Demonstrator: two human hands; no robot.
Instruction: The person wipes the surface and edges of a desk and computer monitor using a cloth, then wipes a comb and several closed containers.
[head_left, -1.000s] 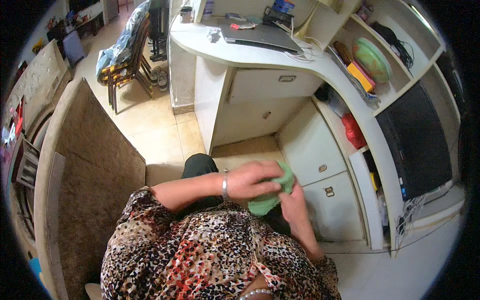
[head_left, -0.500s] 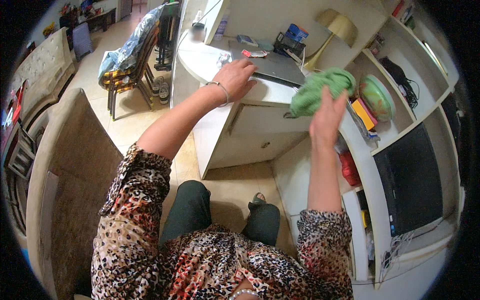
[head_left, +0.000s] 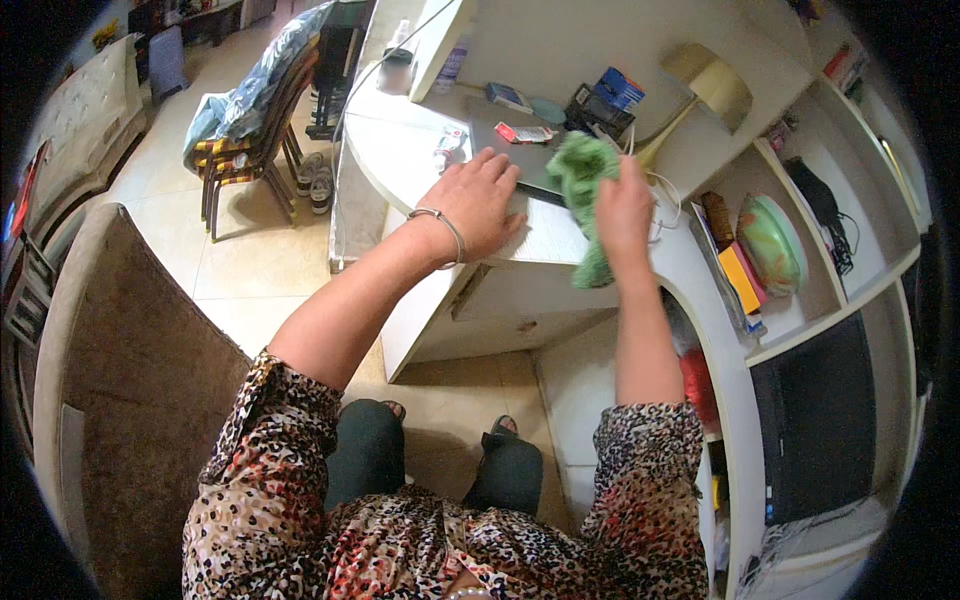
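Note:
My right hand grips a crumpled green cloth over the right end of a dark closed laptop, with part of the cloth hanging past the desk's front edge. Flat on the white desk lies my left hand, fingers stretched out and palm down, beside the laptop's near left corner. A small white tube is just beyond its fingertips. On the laptop's lid sits a red and white packet.
A gold desk lamp and a blue box stand behind the laptop. Shelves at the right hold a green bowl and a black monitor. To my left are a brown chair back and stacked chairs.
My right hand has brought the green cloth leftward, from beside the lamp to the laptop's right end. My left hand stays by the laptop's corner; the whole view has shifted slightly.

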